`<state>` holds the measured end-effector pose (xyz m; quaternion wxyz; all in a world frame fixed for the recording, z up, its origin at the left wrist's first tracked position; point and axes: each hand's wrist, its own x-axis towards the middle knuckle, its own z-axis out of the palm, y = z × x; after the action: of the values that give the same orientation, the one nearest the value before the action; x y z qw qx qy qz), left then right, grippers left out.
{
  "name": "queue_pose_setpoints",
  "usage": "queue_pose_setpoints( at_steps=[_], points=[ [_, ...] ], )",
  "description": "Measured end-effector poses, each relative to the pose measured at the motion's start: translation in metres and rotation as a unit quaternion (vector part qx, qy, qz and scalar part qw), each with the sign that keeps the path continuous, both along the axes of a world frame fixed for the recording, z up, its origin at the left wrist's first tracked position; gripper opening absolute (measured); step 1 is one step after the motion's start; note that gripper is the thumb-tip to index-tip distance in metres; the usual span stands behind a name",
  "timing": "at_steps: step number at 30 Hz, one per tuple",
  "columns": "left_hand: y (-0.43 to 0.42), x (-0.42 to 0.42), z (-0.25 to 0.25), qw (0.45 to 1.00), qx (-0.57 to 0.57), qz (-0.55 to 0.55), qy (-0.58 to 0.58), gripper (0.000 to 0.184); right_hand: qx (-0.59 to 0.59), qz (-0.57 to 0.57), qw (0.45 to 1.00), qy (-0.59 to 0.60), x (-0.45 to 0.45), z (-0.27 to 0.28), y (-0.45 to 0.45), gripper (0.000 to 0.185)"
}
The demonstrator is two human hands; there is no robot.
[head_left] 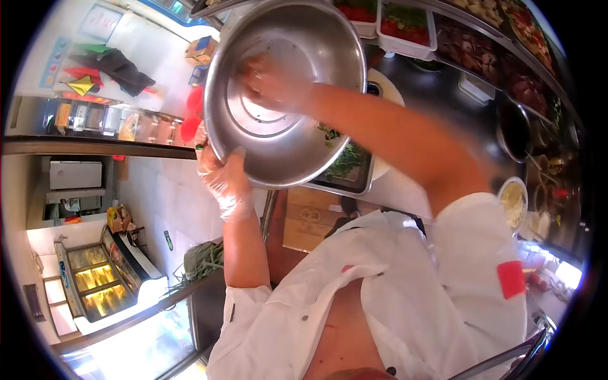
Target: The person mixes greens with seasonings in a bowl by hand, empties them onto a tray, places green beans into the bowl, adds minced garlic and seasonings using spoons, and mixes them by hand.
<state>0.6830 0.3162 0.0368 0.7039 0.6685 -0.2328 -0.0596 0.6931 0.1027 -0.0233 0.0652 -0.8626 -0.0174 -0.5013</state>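
A large steel mixing bowl (329,50) is tilted toward me, with only small green scraps on its inner wall. My left hand (223,180), in a clear plastic glove, grips the bowl's lower left rim with the thumb over the edge. Inside the bowl is my right hand (275,82), smeared by motion, so its fingers cannot be made out. Chopped greens (345,161) lie in a dark tray (362,180) just under the bowl's lower right side, partly hidden by it.
White tubs of chopped red and green vegetables (405,28) stand along the back right. A bowl of pale minced food (512,201) is at the right. Behind the tray lies a round white board (391,88). Long green stalks (206,259) rest at the lower left.
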Motion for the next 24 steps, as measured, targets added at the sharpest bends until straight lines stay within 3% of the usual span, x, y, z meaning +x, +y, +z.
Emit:
queue_pose_setpoints(
  at_steps=[1,2,4,5,6,9,10,11,13,15,16,17,18,19,20,22,23,24],
  points=[
    [-0.004,-0.004,-0.002,0.999,0.009,-0.009,-0.043,0.024,0.086,0.101,0.983,-0.127,0.01,0.02,0.004,0.018],
    [-0.007,-0.006,-0.004,0.996,0.017,-0.015,-0.09,0.022,0.095,0.079,0.991,-0.048,0.006,0.004,0.013,0.018],
    [-0.002,0.003,-0.007,0.998,0.063,-0.006,-0.024,0.022,0.068,0.086,0.99,0.092,-0.014,-0.049,0.029,0.018],
    [0.002,0.008,-0.006,0.999,0.035,-0.016,-0.021,0.023,0.026,0.119,0.98,0.158,-0.032,-0.073,0.021,0.018],
    [0.001,0.013,-0.006,0.999,0.003,-0.027,-0.019,0.024,0.047,0.074,0.97,0.227,-0.041,-0.087,0.004,0.018],
    [-0.001,0.01,-0.009,0.999,-0.012,-0.016,-0.032,0.026,0.083,0.025,0.939,0.334,-0.032,-0.09,-0.036,0.02],
    [-0.008,0.0,-0.001,0.998,0.006,-0.006,-0.057,0.025,0.2,0.01,0.949,0.244,-0.046,-0.005,-0.018,0.018],
    [-0.013,-0.006,0.004,0.996,0.024,0.005,-0.084,0.025,0.176,-0.011,0.964,0.198,-0.038,0.008,-0.016,0.021],
    [-0.006,0.004,-0.009,0.991,0.074,-0.042,-0.105,0.041,0.117,-0.051,0.987,0.097,-0.022,0.03,-0.024,0.028],
    [-0.003,0.015,-0.013,0.989,0.087,-0.074,-0.091,0.05,0.107,0.004,0.984,0.142,-0.028,-0.043,-0.023,0.027],
    [-0.004,0.015,-0.011,0.992,0.072,-0.074,-0.067,0.052,0.126,0.049,0.974,0.184,-0.06,-0.066,-0.012,0.027],
    [-0.001,0.021,-0.009,0.991,0.094,-0.061,-0.073,0.052,-0.011,0.013,0.924,0.382,-0.072,-0.089,-0.015,0.028],
    [0.004,0.025,-0.007,0.989,0.116,-0.049,-0.079,0.052,0.094,-0.035,0.865,0.491,-0.079,-0.079,-0.012,0.024],
    [0.005,0.028,-0.004,0.986,0.129,-0.036,-0.102,0.048,0.085,0.004,0.891,0.446,-0.071,-0.094,-0.035,0.021],
    [0.004,0.026,0.0,0.979,0.126,-0.024,-0.159,0.044,-0.014,-0.131,0.892,0.433,-0.053,-0.066,-0.035,0.019],
    [0.001,0.021,0.004,0.956,0.103,-0.024,-0.273,0.035,0.071,-0.082,0.972,0.209,-0.022,-0.038,-0.062,0.024],
    [-0.002,0.028,-0.007,0.941,0.013,-0.075,-0.329,0.029,0.126,-0.032,0.987,0.092,-0.012,-0.039,-0.075,0.028],
    [-0.003,0.023,0.003,0.951,0.012,-0.108,-0.288,0.022,0.155,-0.009,0.987,0.038,-0.01,-0.046,-0.078,0.032]
  ],
)
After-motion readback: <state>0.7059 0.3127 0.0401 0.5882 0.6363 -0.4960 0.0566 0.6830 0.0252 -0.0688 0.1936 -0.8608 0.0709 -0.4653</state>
